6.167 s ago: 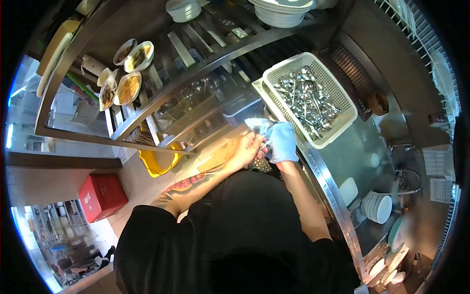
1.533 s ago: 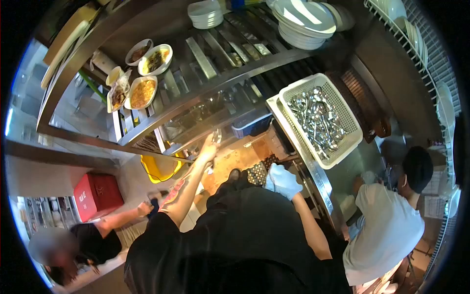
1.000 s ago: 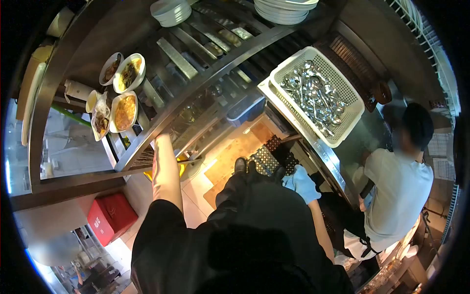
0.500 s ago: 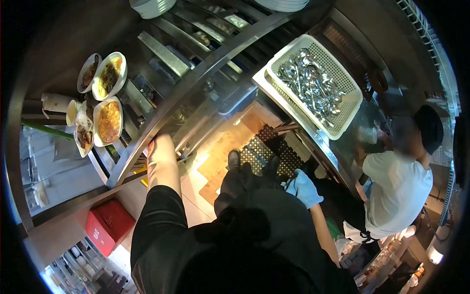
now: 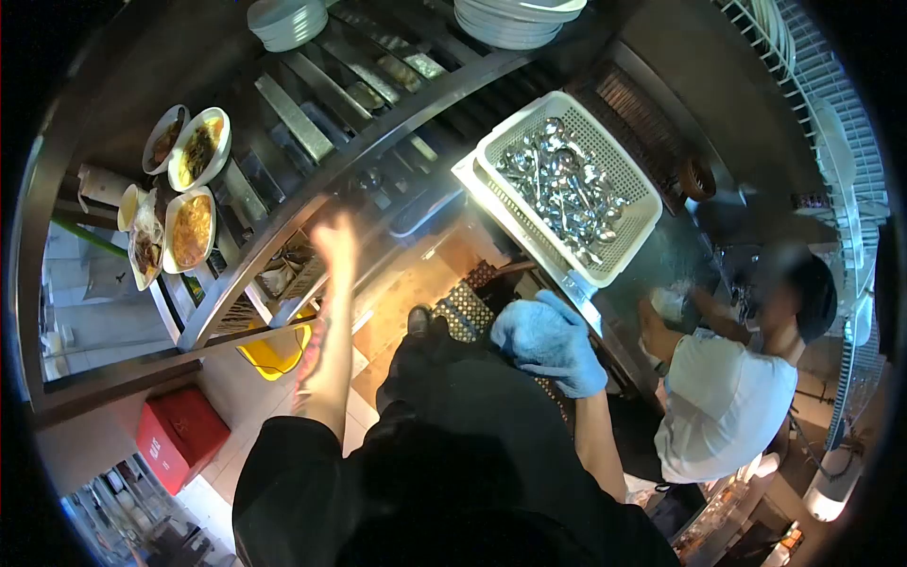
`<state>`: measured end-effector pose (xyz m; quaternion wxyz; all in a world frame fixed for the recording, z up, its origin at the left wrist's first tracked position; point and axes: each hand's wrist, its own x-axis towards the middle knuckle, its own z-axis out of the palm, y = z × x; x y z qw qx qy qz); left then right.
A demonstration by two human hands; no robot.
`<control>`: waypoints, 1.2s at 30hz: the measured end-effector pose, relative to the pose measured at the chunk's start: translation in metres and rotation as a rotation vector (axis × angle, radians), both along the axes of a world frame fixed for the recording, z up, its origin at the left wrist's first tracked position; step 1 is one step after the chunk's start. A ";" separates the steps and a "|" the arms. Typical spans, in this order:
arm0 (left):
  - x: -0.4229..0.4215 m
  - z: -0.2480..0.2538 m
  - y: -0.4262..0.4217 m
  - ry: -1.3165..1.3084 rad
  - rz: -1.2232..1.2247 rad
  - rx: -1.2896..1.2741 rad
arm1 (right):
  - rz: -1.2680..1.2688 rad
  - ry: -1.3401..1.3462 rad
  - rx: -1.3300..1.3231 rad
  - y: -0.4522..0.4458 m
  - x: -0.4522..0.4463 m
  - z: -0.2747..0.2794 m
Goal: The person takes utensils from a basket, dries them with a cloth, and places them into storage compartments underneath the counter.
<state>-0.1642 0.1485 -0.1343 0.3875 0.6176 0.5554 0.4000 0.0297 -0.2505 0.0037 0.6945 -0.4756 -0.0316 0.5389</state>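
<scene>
My left hand (image 5: 335, 238), bare and smeared by motion, is beside the steel counter rail (image 5: 274, 225); its fingers cannot be made out. My right hand (image 5: 553, 345) is covered in light-blue fabric like a glove and raised in front of my body. Its fingers look curled in, and a bunched blue part shows at them; I cannot tell whether this is a cloth or the glove itself. Beyond that hand stands a white perforated basket (image 5: 635, 215) piled with metal spoons (image 5: 557, 189).
Food dishes (image 5: 192, 231) stand on the slatted counter at left. White plates (image 5: 515, 24) are stacked at the back. A co-worker in a white shirt (image 5: 723, 406) is at the right counter. A red bin (image 5: 179, 439) and a yellow container (image 5: 274, 352) are at lower left.
My left hand has come off the counter rail area into fuller view, moving fast. My right hand has risen toward the basket. The view has shifted, and the co-worker's arms reach further forward.
</scene>
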 end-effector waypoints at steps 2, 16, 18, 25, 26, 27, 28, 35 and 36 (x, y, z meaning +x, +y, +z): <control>0.064 0.021 -0.062 -0.021 -0.194 0.455 | 0.155 -0.235 0.127 0.010 0.014 0.026; 0.352 0.003 -0.118 0.869 -1.044 0.534 | 0.082 0.131 0.219 -0.034 0.039 0.033; 0.372 -0.037 -0.111 1.011 -1.081 0.723 | 0.079 0.085 0.141 -0.047 0.040 0.034; 0.366 -0.029 -0.098 1.023 -1.085 1.069 | 0.239 -0.141 -0.049 -0.044 0.057 0.010; 0.362 -0.027 -0.095 0.914 -1.071 1.027 | 0.368 -0.353 -0.083 -0.037 0.062 -0.008; 0.360 -0.022 -0.093 0.806 -1.057 0.983 | 0.598 -0.786 -0.118 -0.027 0.069 -0.028; 0.362 -0.016 -0.087 0.850 -1.131 0.863 | 0.789 -1.190 -0.113 -0.020 0.075 -0.046; 0.316 0.065 -0.108 -0.101 -0.983 0.187 | 0.071 0.093 0.030 0.012 0.056 0.019; 0.305 0.067 -0.120 -0.227 -0.994 0.072 | 0.085 -0.075 0.016 0.019 0.062 0.017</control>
